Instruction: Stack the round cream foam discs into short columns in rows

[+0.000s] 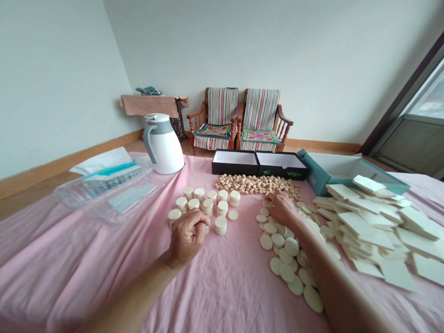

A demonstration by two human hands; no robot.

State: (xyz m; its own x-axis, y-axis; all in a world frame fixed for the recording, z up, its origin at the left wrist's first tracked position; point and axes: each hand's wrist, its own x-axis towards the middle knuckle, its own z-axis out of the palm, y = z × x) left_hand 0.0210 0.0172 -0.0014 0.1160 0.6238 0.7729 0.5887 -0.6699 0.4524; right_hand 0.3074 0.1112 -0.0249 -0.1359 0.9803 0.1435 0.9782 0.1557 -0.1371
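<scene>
My left hand [188, 235] is closed, its fingers curled inward, over the near side of several short stacks of round wooden discs [221, 225]. What its fingers hold, if anything, is hidden. Further right, my right hand [282, 207] reaches to the far end of a spread of loose pale wooden discs [286, 272]. Its fingers bend down at the discs there, beside a heap of small round wooden beads [258, 184]; the fingertips are partly hidden. A single disc [233, 215] lies flat at the right of the stacks.
Two black box halves [235, 163] stand behind the beads, with a teal box [319, 183] beside them. Square pale wooden boards [366, 227] are heaped at right. A white-and-grey jug [167, 147] and a clear plastic tray [113, 208] stand left on the pink cloth [216, 294].
</scene>
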